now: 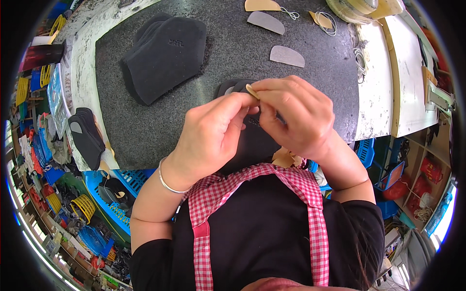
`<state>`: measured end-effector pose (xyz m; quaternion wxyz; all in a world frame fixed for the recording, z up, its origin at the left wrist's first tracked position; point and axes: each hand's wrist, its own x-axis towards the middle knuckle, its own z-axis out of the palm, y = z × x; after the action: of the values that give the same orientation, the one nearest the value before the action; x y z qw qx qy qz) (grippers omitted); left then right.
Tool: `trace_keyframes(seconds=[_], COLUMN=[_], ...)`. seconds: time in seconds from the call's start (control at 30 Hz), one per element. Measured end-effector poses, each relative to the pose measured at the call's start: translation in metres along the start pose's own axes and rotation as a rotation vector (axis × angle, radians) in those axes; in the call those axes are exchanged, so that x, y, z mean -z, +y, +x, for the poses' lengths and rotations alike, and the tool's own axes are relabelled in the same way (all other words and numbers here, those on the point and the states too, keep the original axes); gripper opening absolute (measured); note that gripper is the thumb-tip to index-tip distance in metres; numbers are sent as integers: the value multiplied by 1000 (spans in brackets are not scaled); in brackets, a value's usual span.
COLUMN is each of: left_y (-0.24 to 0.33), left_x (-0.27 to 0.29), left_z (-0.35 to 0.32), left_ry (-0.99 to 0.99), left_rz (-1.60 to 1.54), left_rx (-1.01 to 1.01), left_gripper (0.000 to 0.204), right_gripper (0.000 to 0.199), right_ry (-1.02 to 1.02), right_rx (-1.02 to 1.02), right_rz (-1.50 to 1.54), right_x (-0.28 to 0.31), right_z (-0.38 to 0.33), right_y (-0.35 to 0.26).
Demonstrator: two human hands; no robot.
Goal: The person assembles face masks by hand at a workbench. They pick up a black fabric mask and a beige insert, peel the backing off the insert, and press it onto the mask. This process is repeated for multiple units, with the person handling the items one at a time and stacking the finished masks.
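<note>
Close in front of my chest, both hands meet over the table. A small tan piece (252,90), seen nearly edge-on, is pinched at the fingertips of my left hand (213,128) and my right hand (298,114). Its full shape is hidden by the fingers. Under my hands lie dark foam pieces (252,143), partly covered by them, with a rounded grey patch showing at the far end. Beyond, two grey half-moon patches (287,56) (266,22) rest on the speckled dark table mat (238,48).
At the left of the mat is a stack of black foam pieces (165,56). More foam pieces (86,138) sit at the table's left edge. A tan half-moon piece (262,5) and a roll of tape (357,9) are at the back. Blue baskets (114,206) stand below left.
</note>
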<state>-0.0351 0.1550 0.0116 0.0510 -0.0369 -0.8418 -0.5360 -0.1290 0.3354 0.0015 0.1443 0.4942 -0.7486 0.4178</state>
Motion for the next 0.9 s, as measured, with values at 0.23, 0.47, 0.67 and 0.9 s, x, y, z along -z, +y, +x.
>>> trace_keyframes(seconds=[0.23,0.47,0.67,0.9], left_y=[-12,-14,-10,-17], left_x=[-4,-6,3,3], left_z=[-5,-10,-5,-9], left_ry=[-12,0,-28,-19], left_rz=[-215,-322,-139,-364], left_rx=[-48,21,-154,-111], left_gripper=[9,8,9,19], right_gripper=[12,16,19,11], right_ry=[-68,-65,-82,184], right_rx=[-431,-127,-88,-623], right_rz=[479,241,226,677], right_x=[15,15,15,17], right_z=[-5,-8,-7,-13], right_y=[-11,-10,-14,-15])
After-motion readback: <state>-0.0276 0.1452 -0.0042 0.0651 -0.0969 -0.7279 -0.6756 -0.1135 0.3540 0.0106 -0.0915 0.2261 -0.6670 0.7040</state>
